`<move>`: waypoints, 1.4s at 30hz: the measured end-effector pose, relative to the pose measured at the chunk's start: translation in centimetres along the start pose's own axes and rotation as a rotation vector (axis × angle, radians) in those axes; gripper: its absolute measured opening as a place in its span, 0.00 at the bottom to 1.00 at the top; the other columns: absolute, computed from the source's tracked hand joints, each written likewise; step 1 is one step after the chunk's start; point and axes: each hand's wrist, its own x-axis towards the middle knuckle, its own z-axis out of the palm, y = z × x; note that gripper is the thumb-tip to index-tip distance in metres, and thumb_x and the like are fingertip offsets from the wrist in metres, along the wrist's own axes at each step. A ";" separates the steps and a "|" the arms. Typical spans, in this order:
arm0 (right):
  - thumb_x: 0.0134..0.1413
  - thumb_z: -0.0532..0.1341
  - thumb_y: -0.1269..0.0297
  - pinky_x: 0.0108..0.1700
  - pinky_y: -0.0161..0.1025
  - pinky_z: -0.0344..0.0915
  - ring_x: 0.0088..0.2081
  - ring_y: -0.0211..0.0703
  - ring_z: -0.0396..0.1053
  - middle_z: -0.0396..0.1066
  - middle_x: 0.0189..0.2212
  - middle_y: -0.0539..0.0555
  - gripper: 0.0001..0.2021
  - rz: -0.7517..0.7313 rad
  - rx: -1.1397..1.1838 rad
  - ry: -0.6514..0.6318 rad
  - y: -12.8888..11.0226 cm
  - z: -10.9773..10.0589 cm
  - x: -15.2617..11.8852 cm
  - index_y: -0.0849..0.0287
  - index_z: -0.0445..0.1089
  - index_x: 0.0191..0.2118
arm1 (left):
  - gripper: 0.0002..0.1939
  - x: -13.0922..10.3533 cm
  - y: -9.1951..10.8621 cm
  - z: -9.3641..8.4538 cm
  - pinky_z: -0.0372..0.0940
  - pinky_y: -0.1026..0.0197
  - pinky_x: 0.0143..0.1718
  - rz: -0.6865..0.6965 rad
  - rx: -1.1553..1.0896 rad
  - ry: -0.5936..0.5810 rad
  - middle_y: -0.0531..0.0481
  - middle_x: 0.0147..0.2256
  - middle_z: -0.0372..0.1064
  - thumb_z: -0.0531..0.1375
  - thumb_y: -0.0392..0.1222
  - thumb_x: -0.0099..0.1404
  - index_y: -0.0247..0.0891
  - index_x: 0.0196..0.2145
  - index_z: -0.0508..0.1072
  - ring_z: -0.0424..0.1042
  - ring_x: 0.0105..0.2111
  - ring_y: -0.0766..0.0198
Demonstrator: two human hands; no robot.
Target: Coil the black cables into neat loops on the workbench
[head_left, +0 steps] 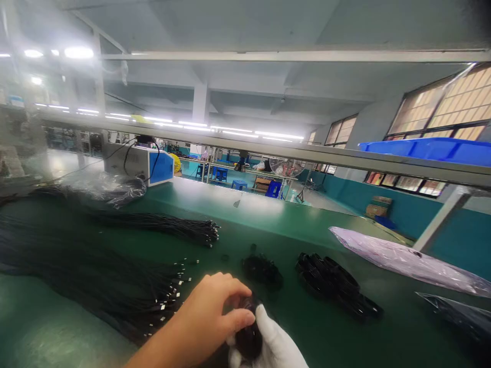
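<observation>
My bare left hand (215, 312) pinches the top of a coiled black cable (249, 337) between thumb and fingers. My right hand (278, 335), in a white glove, is wrapped round the same coil from the right and below; its lower part is partly hidden. Just beyond the hands is a small heap of black pieces (263, 271), too dark to make out singly. Several wound black cables (333, 283) lie in a pile to the right. On the left a long spread of straight black cables (95, 276) ends in silvery connectors near my left wrist.
Another cable bundle (161, 225) lies behind, near crumpled clear plastic (107, 186) and a blue-and-white machine (149, 166). A pinkish plastic bag (406, 258) and a dark bag (460, 317) lie at right on the green table (307, 332). A shelf rail crosses overhead with a blue tray (429, 151).
</observation>
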 end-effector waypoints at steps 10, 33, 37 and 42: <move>0.35 0.71 0.48 0.27 0.33 0.59 0.25 0.38 0.70 0.71 0.35 0.57 0.29 0.068 -0.322 -0.105 -0.5 -0.9 0.3 0.62 0.67 0.41 | 0.17 0.7 -2.5 0.2 0.61 0.61 0.43 -0.055 -0.177 -0.124 0.51 0.39 0.67 0.60 0.40 0.55 0.43 0.44 0.76 0.66 0.40 0.60; 0.30 0.64 0.77 0.50 0.46 0.63 0.41 0.47 0.70 0.70 0.35 0.52 0.23 -0.012 -0.536 -0.033 -0.4 -0.2 0.5 0.59 0.70 0.41 | 0.22 -2.5 -4.7 3.1 0.61 0.63 0.35 0.146 0.143 0.253 0.49 0.38 0.67 0.50 0.27 0.52 0.41 0.43 0.70 0.68 0.34 0.63; 0.30 0.61 0.78 0.54 0.47 0.61 0.43 0.47 0.70 0.72 0.36 0.51 0.27 -0.038 -0.591 -0.128 -0.5 -0.3 0.9 0.58 0.69 0.45 | 0.19 -2.3 -6.1 4.2 0.62 0.64 0.32 0.346 0.271 0.344 0.49 0.32 0.67 0.48 0.27 0.58 0.40 0.40 0.73 0.68 0.31 0.63; 0.34 0.65 0.75 0.42 0.44 0.67 0.33 0.43 0.72 0.71 0.38 0.53 0.27 0.049 -0.396 -0.235 -0.6 -0.7 1.0 0.59 0.67 0.46 | 0.17 -1.2 -6.4 4.5 0.62 0.66 0.31 0.245 0.135 0.397 0.52 0.30 0.67 0.50 0.26 0.56 0.39 0.35 0.74 0.69 0.30 0.66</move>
